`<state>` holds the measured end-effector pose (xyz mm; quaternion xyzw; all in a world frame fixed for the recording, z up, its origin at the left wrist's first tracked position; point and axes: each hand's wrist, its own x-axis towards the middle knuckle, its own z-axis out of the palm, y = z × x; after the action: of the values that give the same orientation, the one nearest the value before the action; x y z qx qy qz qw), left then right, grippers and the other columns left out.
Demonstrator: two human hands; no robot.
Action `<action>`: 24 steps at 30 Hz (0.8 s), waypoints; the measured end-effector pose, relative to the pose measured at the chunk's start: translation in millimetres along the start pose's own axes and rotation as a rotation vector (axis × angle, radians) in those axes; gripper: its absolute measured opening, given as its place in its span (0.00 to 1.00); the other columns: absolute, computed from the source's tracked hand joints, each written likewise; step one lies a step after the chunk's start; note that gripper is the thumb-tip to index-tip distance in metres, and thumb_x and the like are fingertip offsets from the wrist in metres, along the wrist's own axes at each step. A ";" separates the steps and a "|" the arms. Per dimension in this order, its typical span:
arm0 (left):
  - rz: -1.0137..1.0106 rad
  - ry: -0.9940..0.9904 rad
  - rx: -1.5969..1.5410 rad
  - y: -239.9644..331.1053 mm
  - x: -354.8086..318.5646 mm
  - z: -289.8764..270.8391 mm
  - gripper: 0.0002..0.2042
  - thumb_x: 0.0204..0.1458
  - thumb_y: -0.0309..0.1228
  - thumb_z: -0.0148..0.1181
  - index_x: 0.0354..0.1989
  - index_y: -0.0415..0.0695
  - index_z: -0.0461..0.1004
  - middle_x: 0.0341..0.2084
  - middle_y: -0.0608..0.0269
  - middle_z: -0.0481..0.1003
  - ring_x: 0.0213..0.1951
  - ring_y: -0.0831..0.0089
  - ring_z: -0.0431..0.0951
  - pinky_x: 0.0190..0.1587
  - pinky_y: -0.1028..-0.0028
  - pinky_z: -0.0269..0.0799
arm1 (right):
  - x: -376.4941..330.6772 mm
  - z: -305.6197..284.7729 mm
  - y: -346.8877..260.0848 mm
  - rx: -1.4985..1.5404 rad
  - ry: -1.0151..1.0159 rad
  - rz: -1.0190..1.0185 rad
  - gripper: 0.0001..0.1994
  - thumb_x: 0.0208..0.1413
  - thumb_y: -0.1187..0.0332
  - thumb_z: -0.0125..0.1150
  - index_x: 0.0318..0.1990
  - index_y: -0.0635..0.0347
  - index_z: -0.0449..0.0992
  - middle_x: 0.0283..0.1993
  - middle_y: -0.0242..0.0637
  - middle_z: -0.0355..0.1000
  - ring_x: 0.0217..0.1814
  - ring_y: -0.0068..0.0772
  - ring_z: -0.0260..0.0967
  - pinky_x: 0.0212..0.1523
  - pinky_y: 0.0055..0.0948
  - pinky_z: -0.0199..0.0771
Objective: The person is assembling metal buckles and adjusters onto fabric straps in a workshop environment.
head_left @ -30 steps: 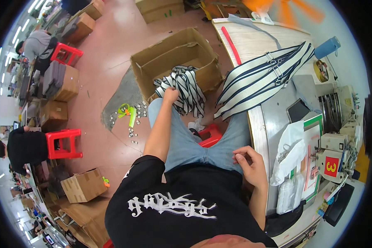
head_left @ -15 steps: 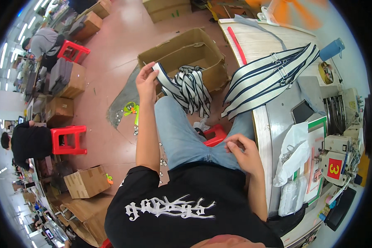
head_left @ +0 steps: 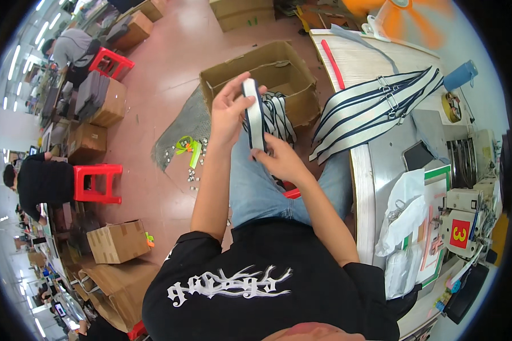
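Note:
A white webbing strap with dark navy edges point(head_left: 255, 119) is stretched between my two hands, above my lap and in front of the cardboard box. My left hand point(head_left: 228, 116) pinches it near its upper end, between thumb and fingers. Lower down, my right hand point(head_left: 281, 161) closes on its other visible end. Behind the strap, a heap of similar striped straps point(head_left: 280, 116) hangs over the near side of the open cardboard box point(head_left: 302, 94); my hands partly hide it. More striped straps with metal buckles point(head_left: 352, 116) lie across the table to the right.
The worktable point(head_left: 361, 187) on my right bears a phone point(head_left: 418, 154), a white plastic bag point(head_left: 403, 219) and a sewing machine point(head_left: 462, 219). An orange fan point(head_left: 407, 17) spins at its far end. Red stools point(head_left: 98, 183) and cartons point(head_left: 119, 241) stand left, near other people.
My left hand has moved right and lifted the strap off the heap. My right hand has come up from my lap and taken hold of the strap's lower end.

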<state>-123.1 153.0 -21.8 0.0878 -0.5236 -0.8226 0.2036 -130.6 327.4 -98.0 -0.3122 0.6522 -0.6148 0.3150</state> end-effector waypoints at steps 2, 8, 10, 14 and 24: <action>0.089 0.085 0.096 0.3 12.1 -33.4 0.29 0.55 0.12 0.57 0.68 0.36 0.69 0.52 0.50 0.82 0.43 0.73 0.84 0.38 0.79 0.79 | -20.6 1.9 -10.4 0.131 -0.104 0.077 0.10 0.67 0.69 0.62 0.49 0.65 0.74 0.33 0.35 0.78 0.34 0.31 0.78 0.40 0.31 0.76; 0.085 0.236 0.247 -26.4 30.5 -91.5 0.27 0.55 0.13 0.59 0.66 0.39 0.73 0.55 0.55 0.81 0.42 0.76 0.82 0.37 0.79 0.75 | -104.6 -32.6 -25.4 0.388 0.083 0.231 0.11 0.68 0.72 0.62 0.53 0.68 0.75 0.37 0.38 0.80 0.33 0.27 0.80 0.37 0.29 0.80; -0.002 0.251 0.315 -41.6 25.1 -89.7 0.27 0.56 0.12 0.58 0.66 0.40 0.73 0.54 0.54 0.81 0.45 0.73 0.83 0.42 0.75 0.81 | -119.3 -45.6 -31.8 0.418 0.186 0.162 0.11 0.67 0.73 0.62 0.53 0.69 0.76 0.40 0.40 0.81 0.34 0.25 0.80 0.39 0.27 0.82; -0.256 0.121 0.425 -72.8 -0.9 -77.3 0.27 0.56 0.17 0.63 0.67 0.42 0.73 0.55 0.53 0.79 0.50 0.69 0.81 0.46 0.74 0.81 | -127.4 -61.1 -56.1 0.302 0.279 0.112 0.10 0.68 0.74 0.60 0.52 0.69 0.76 0.38 0.40 0.81 0.37 0.26 0.80 0.42 0.26 0.79; -0.141 -0.722 0.592 -50.6 -97.4 34.2 0.19 0.60 0.24 0.59 0.60 0.39 0.75 0.41 0.56 0.81 0.46 0.67 0.82 0.51 0.69 0.75 | -112.7 -68.4 -81.3 0.367 0.104 0.130 0.17 0.74 0.64 0.51 0.53 0.72 0.79 0.35 0.44 0.82 0.28 0.26 0.77 0.33 0.25 0.77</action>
<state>-59.8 241.5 -59.0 -0.1143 -0.7658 -0.6276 -0.0814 -115.0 454.3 -10.6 -0.1748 0.5635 -0.7169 0.3715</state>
